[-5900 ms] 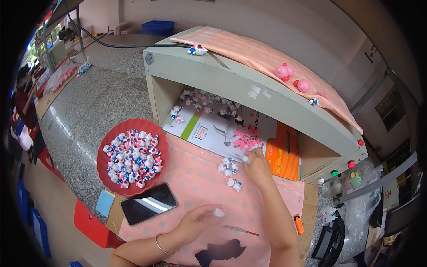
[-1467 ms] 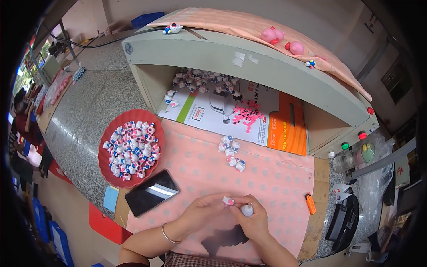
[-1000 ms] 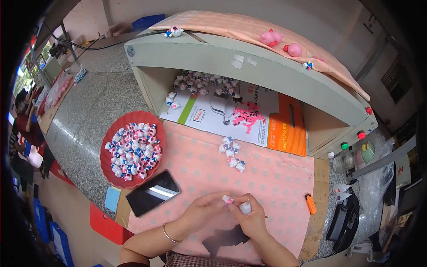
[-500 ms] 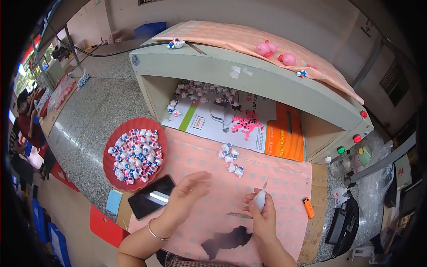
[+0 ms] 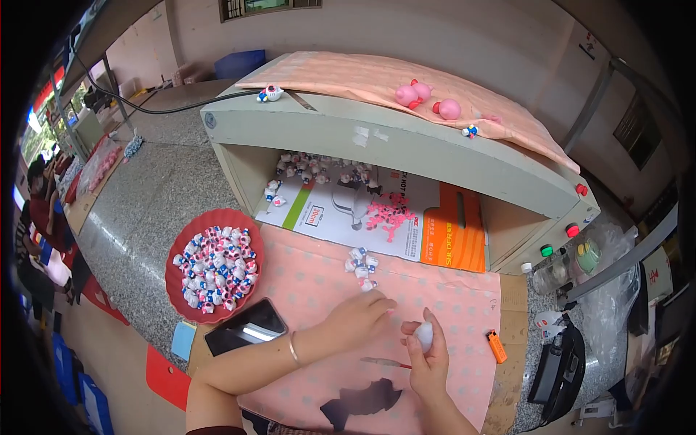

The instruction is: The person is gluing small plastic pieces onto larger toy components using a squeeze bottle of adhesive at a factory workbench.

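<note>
My left hand [image 5: 357,317] reaches across the pink cloth from the left, a bangle on its wrist. Its fingertips are pinched together, with a tiny pink piece [image 5: 391,312] showing at their tips. Close by on the right, my right hand [image 5: 431,360] has its fingers wrapped round a small white squeeze bottle [image 5: 425,333]; its thin tip is not visible now. Several white, blue and pink figurines [image 5: 360,264] lie just beyond my left hand. On the cloth below my hands is a thin metal tool [image 5: 384,362].
A red scalloped bowl [image 5: 172,283] of figurines stands left, beside a black phone [image 5: 246,328]. Behind, an open-fronted cabinet [image 5: 413,163] holds pink pieces [image 5: 390,216] and more figurines. An orange lighter [image 5: 496,346] lies right; a dark patch [image 5: 362,403] is at the front.
My left hand has moved right and away from me, nearer my right hand, and its fingers have closed. The bottle has turned in my right hand, so its thin tip no longer shows.
</note>
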`<state>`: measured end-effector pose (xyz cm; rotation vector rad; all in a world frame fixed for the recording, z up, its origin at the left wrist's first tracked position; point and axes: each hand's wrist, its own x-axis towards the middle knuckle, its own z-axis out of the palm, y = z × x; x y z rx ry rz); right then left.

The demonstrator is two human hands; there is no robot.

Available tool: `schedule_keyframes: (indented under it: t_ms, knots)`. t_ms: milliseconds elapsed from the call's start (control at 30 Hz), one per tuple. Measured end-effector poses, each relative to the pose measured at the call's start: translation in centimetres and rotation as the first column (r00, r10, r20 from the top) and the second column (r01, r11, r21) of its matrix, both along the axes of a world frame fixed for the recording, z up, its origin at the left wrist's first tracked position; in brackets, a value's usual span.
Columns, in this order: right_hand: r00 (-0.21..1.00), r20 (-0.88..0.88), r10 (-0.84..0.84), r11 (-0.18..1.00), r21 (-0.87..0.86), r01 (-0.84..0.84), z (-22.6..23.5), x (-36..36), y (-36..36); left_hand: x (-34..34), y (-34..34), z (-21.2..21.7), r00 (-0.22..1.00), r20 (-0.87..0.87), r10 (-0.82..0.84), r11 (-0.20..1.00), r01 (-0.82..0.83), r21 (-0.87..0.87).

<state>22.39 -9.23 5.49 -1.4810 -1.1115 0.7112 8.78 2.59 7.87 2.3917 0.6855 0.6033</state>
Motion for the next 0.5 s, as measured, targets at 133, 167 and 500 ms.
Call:
schedule_keyframes:
  t_ms: [133,167,500]
  knots:
    - [0.997,-0.079,0.009,0.999,0.043,-0.005,-0.1,-0.9,0.6,-3.1,-1.5,-1.2,0.968,0.226,0.106,0.646,0.105,-0.756]
    - [0.994,-0.078,0.075,0.997,-0.018,-0.077,0.2,-1.1,0.5,-4.0,-1.9,-1.1,0.968,0.225,0.109,0.641,0.105,-0.761]
    - [0.881,-0.468,0.076,0.99,-0.069,-0.122,1.9,-3.8,0.2,-9.2,-3.9,-4.6,0.721,0.317,0.617,0.051,0.365,-0.93]
